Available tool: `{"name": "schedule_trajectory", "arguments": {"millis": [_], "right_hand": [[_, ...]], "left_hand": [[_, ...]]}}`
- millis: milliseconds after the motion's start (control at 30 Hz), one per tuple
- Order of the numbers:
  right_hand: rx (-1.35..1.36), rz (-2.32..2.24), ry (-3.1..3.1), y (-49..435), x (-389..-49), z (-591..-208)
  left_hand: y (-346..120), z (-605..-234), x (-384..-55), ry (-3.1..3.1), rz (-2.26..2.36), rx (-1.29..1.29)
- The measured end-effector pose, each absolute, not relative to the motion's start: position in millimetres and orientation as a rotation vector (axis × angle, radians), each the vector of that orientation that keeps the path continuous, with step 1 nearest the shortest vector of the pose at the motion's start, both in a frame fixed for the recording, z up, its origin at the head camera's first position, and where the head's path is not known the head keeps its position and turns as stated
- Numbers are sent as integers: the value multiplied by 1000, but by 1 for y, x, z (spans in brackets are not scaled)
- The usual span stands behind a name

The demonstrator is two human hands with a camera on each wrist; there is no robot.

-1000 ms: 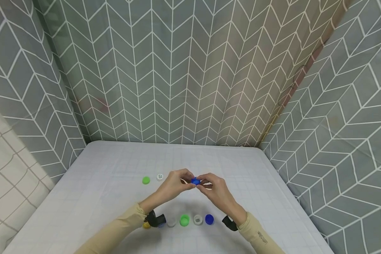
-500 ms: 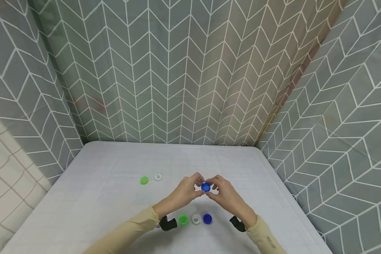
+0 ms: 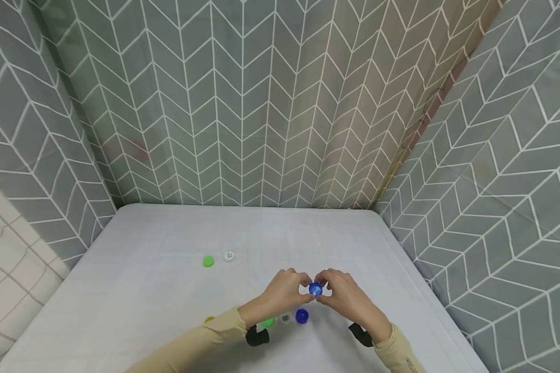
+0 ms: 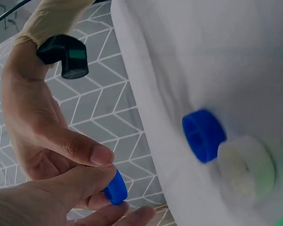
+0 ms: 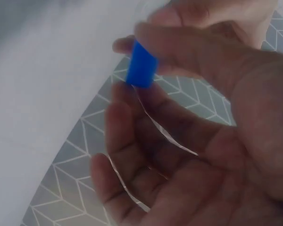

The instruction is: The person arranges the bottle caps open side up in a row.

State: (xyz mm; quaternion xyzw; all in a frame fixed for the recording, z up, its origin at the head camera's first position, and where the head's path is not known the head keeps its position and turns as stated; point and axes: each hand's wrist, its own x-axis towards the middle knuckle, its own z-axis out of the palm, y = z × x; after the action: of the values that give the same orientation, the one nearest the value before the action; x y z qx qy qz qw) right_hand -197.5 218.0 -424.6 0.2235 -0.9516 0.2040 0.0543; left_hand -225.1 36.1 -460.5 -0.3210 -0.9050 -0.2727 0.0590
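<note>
Left hand (image 3: 287,290) and right hand (image 3: 345,296) together pinch a blue cap (image 3: 315,289) above our bench (image 3: 168,290); we judge the green disc (image 3: 208,261) and white disc (image 3: 229,256) placed, nearer caps (image 3: 302,316) unhandled.

White-covered table (image 3: 158,290) bearing small round pieces
Farther back, a green disc (image 3: 208,261) and a marked white disc (image 3: 229,256); nearer, a partly hidden green cap (image 3: 268,323), white cap (image 3: 285,318) and dark blue cap (image 3: 302,316) in a row
</note>
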Motion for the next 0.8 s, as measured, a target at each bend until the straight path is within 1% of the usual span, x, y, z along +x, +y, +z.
{"name": "schedule_trajectory", "arguments": {"millis": [200,500,800], "right_hand": [[735,660,-3007,224,-196,-430],[851,783,-3119,228,-193,-441],[823,864,-3215,227,-193,-449]], "left_hand": [[45,-468,-219,-2780,-642,-1003],[52,-478,-209,-2797,-528,-1063],[57,-486,-205,-2816,-448,-1118]]}}
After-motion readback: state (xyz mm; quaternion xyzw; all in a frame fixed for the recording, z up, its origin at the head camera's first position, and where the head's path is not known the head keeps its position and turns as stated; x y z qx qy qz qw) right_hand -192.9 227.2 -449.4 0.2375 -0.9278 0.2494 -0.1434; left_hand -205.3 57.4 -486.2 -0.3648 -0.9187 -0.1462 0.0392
